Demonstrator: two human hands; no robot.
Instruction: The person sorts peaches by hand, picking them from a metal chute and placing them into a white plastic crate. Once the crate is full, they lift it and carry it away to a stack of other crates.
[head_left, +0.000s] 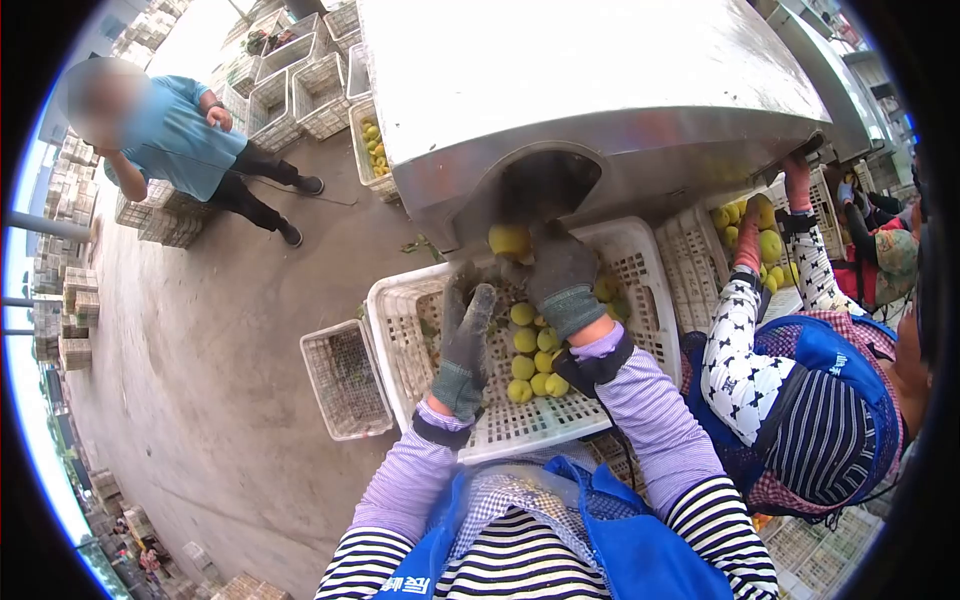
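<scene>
My left hand [465, 335], in a dark grey work glove, is over the left part of a white plastic crate [395, 300]. Its fingers are stretched out and nothing is in them. My right hand [562, 275], gloved the same way, is closed at the fingertips on a yellow peach [510, 241], just below the dark round opening [545, 185] of a metal machine [640, 135]. Motion blurs those fingertips. Several yellow-green peaches [524, 341] lie on the crate's slatted bottom, partly hidden under my right hand and wrist.
An empty crate [347, 380] stands on the floor at the left. To the right, a co-worker [800, 390] in patterned sleeves reaches into another crate of yellow fruit [770, 245]. A person in a blue shirt [180, 135] stands at the upper left near stacked crates [320, 95].
</scene>
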